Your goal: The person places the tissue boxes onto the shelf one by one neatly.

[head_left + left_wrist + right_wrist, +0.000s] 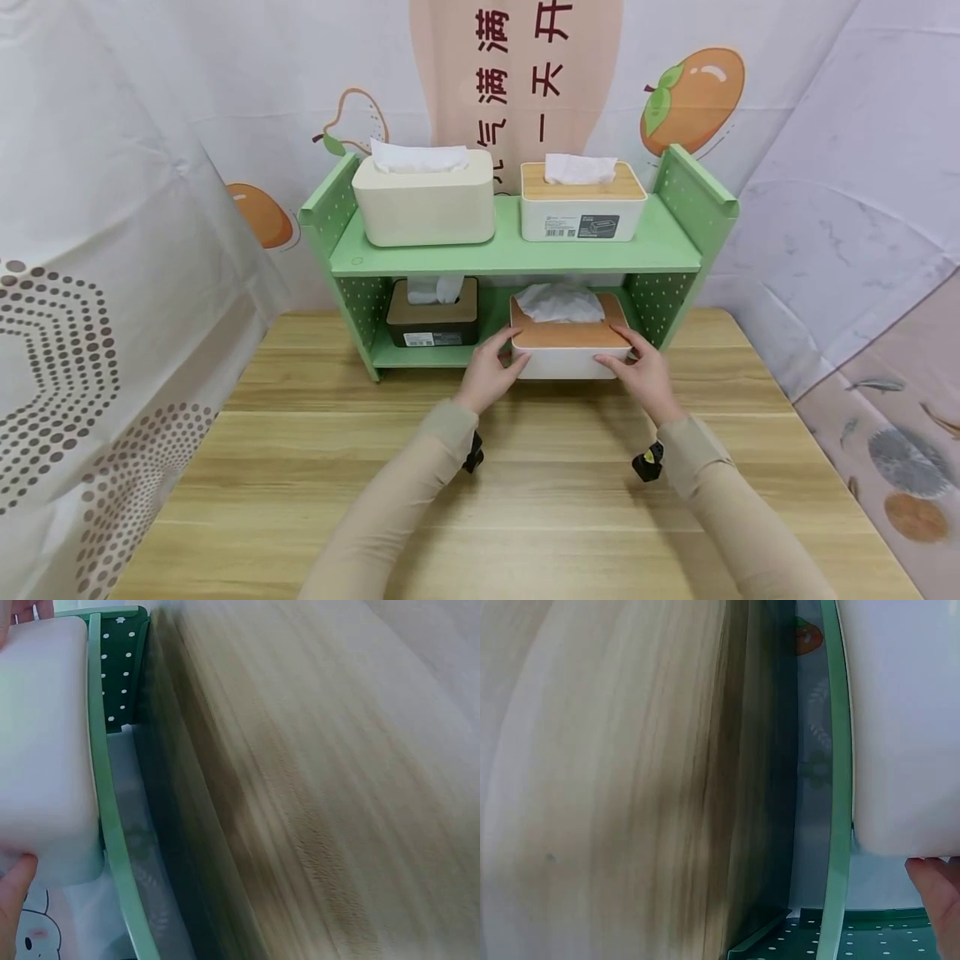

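Observation:
A white tissue box (564, 362) with an orange-brown lid sits at the right of the lower shelf, its front reaching the shelf's front edge. White tissue (560, 303) puffs out of its top. My left hand (489, 372) grips the box's left end, thumb towards the front face. At the other end my right hand (647, 375) holds it, fingers over the lid's corner and thumb on the front. The left wrist view shows the box's pale side (45, 742) by a thumb (13, 896). In the right wrist view a thumb (934, 889) touches the box's end.
The green two-tier shelf (510, 265) stands on a wooden table (525, 517). A dark tissue box (432, 315) is at the lower left. Above stand a cream tissue box (423, 204) and a white one with a bamboo lid (583, 208). Printed cloth (255, 108) hangs behind.

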Action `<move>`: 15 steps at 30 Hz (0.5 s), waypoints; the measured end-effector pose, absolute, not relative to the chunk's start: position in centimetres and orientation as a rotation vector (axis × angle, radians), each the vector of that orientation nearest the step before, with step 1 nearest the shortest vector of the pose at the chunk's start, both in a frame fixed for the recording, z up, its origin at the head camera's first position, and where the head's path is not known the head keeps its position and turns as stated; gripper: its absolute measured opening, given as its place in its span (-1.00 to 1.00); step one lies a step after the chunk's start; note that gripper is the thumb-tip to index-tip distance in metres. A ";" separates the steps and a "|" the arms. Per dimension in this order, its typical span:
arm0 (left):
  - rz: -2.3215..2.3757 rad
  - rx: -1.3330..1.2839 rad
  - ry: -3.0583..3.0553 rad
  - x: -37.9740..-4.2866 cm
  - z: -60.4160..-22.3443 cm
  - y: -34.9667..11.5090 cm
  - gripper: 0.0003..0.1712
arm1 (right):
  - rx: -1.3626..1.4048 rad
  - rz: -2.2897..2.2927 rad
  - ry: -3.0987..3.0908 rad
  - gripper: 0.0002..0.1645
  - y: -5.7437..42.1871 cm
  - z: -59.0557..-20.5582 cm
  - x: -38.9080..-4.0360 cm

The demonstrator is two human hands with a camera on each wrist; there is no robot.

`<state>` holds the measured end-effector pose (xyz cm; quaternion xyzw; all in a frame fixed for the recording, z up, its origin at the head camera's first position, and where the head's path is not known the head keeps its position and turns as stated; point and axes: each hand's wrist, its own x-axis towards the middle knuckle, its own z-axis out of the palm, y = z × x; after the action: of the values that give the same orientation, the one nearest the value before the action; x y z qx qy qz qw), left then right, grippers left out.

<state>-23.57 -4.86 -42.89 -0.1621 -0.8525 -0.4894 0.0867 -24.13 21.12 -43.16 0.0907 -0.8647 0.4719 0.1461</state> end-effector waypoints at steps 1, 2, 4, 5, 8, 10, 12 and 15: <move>-1.452 -0.469 -2.542 -23.7 -42.8 -4.8 -0.49 | 0.253 1.344 -2.500 -0.30 21.1 -43.1 -24.3; -1.445 -0.454 -2.548 -23.8 -42.7 -4.7 -0.49 | 0.248 1.333 -2.506 -0.29 21.0 -43.0 -24.4; -1.437 -0.429 -2.558 -23.9 -42.5 -4.5 -0.50 | 0.239 1.313 -2.513 -0.29 20.9 -43.0 -24.8; -1.433 -0.420 -2.561 -24.0 -42.4 -4.5 -0.50 | 0.236 1.300 -2.516 -0.29 20.9 -43.0 -24.9; -1.403 -0.406 -2.567 -24.4 -42.3 -4.3 -0.50 | 0.223 1.263 -2.520 -0.29 20.8 -43.0 -25.3; -1.386 -0.414 -2.560 -24.6 -42.2 -4.2 -0.51 | 0.218 1.247 -2.514 -0.29 20.7 -43.0 -25.5; -1.375 -0.426 -2.551 -24.8 -42.1 -4.1 -0.53 | 0.226 1.231 -2.502 -0.29 20.7 -43.1 -25.6; -1.372 -0.432 -2.547 -24.9 -42.0 -4.1 -0.53 | 0.252 1.221 -2.480 -0.29 20.6 -43.0 -25.7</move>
<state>-24.92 -4.08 -41.98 -0.1467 -0.8657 -0.4662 0.1082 -25.72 20.57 -43.04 0.0892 -0.8785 0.4327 0.1818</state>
